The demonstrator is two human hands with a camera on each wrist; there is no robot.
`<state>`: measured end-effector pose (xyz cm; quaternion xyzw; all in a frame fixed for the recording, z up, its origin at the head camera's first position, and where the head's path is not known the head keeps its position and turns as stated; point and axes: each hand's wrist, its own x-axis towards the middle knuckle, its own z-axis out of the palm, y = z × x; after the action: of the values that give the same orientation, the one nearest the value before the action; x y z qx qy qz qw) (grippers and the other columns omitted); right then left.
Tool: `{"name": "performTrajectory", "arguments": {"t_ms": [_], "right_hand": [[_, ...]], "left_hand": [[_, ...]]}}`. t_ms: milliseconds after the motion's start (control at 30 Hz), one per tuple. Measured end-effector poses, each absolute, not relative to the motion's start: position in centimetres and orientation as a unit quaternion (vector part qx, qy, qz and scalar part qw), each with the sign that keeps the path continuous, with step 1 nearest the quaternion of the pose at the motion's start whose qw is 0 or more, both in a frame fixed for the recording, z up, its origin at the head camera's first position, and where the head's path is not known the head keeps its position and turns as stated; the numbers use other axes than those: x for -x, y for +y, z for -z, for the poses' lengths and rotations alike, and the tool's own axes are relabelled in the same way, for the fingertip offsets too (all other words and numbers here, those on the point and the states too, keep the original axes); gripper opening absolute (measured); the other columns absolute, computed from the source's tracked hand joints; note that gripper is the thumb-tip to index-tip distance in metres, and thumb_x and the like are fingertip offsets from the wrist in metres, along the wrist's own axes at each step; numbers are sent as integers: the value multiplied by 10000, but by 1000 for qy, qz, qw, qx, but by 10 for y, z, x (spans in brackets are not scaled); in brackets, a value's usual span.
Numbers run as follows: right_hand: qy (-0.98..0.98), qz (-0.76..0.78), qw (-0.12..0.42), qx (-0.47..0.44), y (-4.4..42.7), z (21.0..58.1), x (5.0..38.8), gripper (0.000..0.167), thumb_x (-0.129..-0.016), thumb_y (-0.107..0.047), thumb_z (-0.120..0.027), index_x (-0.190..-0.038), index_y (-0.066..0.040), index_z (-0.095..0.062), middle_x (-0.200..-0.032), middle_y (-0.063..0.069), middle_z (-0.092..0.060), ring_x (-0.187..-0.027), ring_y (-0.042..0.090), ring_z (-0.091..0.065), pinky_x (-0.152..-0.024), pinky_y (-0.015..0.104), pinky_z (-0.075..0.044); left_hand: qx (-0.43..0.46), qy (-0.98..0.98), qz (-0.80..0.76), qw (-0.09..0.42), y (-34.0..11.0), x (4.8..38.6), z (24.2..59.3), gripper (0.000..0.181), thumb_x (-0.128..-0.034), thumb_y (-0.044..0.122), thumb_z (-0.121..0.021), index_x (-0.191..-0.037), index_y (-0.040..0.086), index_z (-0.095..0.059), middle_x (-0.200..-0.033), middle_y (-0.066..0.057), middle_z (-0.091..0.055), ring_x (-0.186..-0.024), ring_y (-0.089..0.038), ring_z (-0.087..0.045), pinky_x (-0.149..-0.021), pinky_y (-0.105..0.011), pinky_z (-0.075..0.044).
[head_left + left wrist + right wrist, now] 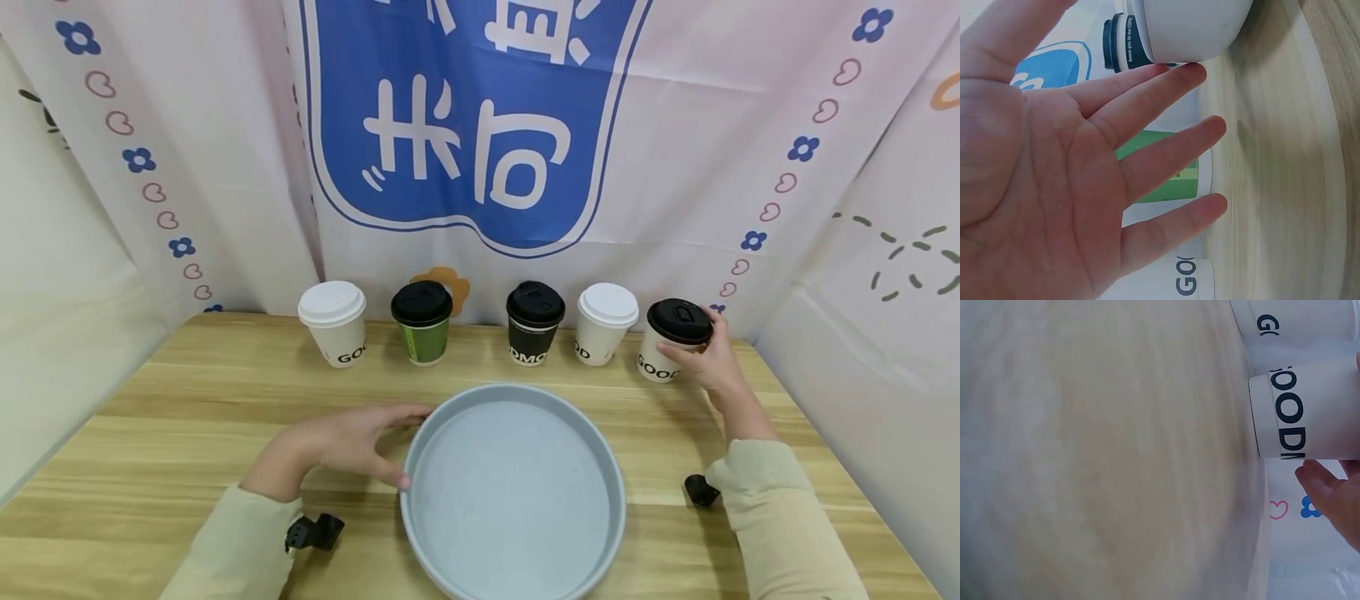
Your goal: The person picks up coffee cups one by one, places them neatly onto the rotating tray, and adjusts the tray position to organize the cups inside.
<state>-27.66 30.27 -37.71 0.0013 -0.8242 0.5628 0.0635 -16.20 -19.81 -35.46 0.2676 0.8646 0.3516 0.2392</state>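
Observation:
At the right end of a row of lidded paper cups stands a white paper cup with a black lid [652, 360], lettered "GOOD". My right hand [716, 362] grips its right side, thumb across the front and fingers partly hidden behind. In the right wrist view this white cup [1322, 412] has its base close to the tabletop; whether it touches is unclear. A round grey tray [513, 492] lies before me. My left hand [348, 437] is at its left rim, thumb touching it. The left wrist view shows the left hand [1066, 169] with fingers spread straight.
Along the back of the wooden table [202, 400] stand a white-lidded cup [337, 333], a green cup [425, 340], a black cup [531, 337] and another white-lidded cup [598, 340]. A printed curtain [465, 217] hangs close behind them.

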Motion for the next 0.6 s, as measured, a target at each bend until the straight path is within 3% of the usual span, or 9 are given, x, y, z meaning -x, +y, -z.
{"name": "performTrajectory", "arguments": {"t_ms": [100,200,433,600], "right_hand": [[-831,-552,74,-8,302,378,278,995,-899,-171,-734,-1561,-85,3,-1573,226,-242,-1342,232,-383,-952,36,-361],[-830,-553,76,-13,301,378,279,984,-895,-162,-739,-1551,-79,-10,-1557,222,-267,-1304,168,-415,-914,21,-371],[-838,-541,67,-11,302,376,274,991,-902,-191,-735,-1559,-96,1,-1572,213,-263,-1331,208,-399,-898,20,-370],[-837,-543,69,-21,305,372,265,968,-904,-163,-728,-1553,-101,-12,-1544,191,-288,-1272,101,-418,-904,30,-368]], "left_hand": [[-264,865,-351,243,-198,161,355,976,-772,338,-849,-1542,52,-320,-1570,-170,-386,-1456,-400,-342,-1177,-631,-258],[-264,867,-347,241,-198,161,354,982,-774,340,-848,-1542,43,-314,-1573,-174,-379,-1459,-400,-339,-1179,-624,-261],[-267,870,-340,238,-195,160,354,978,-778,348,-846,-1546,58,-316,-1570,-175,-385,-1457,-393,-346,-1185,-609,-264],[-270,868,-342,238,-194,161,354,973,-775,332,-850,-1546,66,-319,-1568,-179,-388,-1455,-399,-347,-1183,-607,-271]]}}
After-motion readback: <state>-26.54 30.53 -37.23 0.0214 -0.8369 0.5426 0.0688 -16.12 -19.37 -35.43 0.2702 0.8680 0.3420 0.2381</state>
